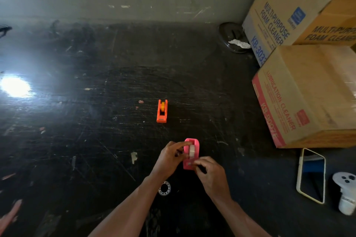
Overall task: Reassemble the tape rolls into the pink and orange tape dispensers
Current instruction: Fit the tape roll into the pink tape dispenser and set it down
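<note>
The pink tape dispenser [196, 145] lies on the dark scratched table near me, with a white tape roll [192, 151] seated in its slot. My left hand [170, 157] grips the dispenser's left side with thumb and fingers. My right hand [211, 174] pinches its near end by the cutter, where the tape's loose end seems to be, though I cannot tell for sure. Farther away, mid-table, stands the orange tape dispenser [162, 111] with a yellow-cored roll [163, 106] in it, untouched. A small ring-shaped tape roll [164, 188] lies on the table below my left wrist.
Stacked cardboard boxes [308, 94] fill the right side. A phone [311, 175] lies face up near the right edge, next to a white round object [345, 192]. A dark round lid [232, 37] with crumpled foil sits at the back. A bright glare [15, 86] marks the left.
</note>
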Available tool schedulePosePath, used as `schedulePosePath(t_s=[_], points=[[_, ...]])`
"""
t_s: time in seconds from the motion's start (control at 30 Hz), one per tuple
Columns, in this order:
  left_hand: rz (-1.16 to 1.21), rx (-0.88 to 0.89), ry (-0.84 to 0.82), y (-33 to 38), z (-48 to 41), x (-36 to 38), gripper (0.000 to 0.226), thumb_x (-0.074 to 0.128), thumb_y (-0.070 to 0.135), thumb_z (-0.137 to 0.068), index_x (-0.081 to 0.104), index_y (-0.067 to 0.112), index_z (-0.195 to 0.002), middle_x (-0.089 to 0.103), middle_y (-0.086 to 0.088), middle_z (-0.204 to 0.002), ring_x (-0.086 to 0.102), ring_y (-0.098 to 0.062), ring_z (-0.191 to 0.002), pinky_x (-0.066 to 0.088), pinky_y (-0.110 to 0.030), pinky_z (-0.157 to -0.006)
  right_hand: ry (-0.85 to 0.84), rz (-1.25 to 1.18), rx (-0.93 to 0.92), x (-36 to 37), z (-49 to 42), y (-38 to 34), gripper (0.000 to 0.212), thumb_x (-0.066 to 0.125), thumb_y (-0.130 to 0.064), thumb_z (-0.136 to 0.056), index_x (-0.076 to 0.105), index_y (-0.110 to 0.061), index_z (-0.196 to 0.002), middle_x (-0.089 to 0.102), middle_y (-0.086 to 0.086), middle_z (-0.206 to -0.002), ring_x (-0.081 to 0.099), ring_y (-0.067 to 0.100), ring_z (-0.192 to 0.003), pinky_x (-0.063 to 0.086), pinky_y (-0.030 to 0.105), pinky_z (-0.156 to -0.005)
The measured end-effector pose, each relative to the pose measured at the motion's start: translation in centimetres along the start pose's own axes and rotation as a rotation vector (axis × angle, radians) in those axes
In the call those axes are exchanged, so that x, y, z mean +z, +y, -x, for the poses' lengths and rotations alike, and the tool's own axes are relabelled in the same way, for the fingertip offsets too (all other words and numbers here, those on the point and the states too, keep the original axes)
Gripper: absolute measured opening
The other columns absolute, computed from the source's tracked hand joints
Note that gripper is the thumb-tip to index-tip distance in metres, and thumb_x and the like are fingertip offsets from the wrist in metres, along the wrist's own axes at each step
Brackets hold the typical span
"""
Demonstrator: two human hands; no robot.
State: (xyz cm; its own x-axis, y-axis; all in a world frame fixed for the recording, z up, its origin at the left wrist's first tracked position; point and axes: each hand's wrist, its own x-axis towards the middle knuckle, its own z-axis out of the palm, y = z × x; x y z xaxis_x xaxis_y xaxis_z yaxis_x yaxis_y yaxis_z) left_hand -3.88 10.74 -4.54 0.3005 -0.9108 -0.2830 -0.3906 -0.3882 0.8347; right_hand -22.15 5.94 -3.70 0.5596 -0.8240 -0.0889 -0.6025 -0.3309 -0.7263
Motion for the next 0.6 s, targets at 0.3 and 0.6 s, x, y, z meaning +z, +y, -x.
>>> schedulePosePath(t_s=[0.3,0.6], points=[[-0.098,0.063,0.031,-0.3,0.2,0.2,0.049,0.068,0.011,-0.096,0.06,0.038,-0.137,0.055,0.007,-0.119,0.062,-0.007,-0.103,0.058,-0.028,-0.095,-0.005,0.06,-0.114,0.1,0.8,0.4,0.016,0.079,-0.018,-0.088,0.08,-0.023,-0.103,0.073,-0.015,-0.107,0.068,0.001,-0.096,0.058,0.02,-0.086],[-0.289,0.162,0.021,-0.5,0.3,0.0,0.046,0.061,0.018,-0.101,0.054,0.031,-0.144,0.056,0.002,-0.128,0.062,-0.011,-0.107,0.058,-0.03,-0.094,0.023,0.257,-0.271,0.2,1.2,1.2,0.019,0.065,-0.031,-0.092,0.079,-0.02,-0.095,0.074,-0.008,-0.097,0.068,0.006,-0.094,0.059,0.023,-0.081]])
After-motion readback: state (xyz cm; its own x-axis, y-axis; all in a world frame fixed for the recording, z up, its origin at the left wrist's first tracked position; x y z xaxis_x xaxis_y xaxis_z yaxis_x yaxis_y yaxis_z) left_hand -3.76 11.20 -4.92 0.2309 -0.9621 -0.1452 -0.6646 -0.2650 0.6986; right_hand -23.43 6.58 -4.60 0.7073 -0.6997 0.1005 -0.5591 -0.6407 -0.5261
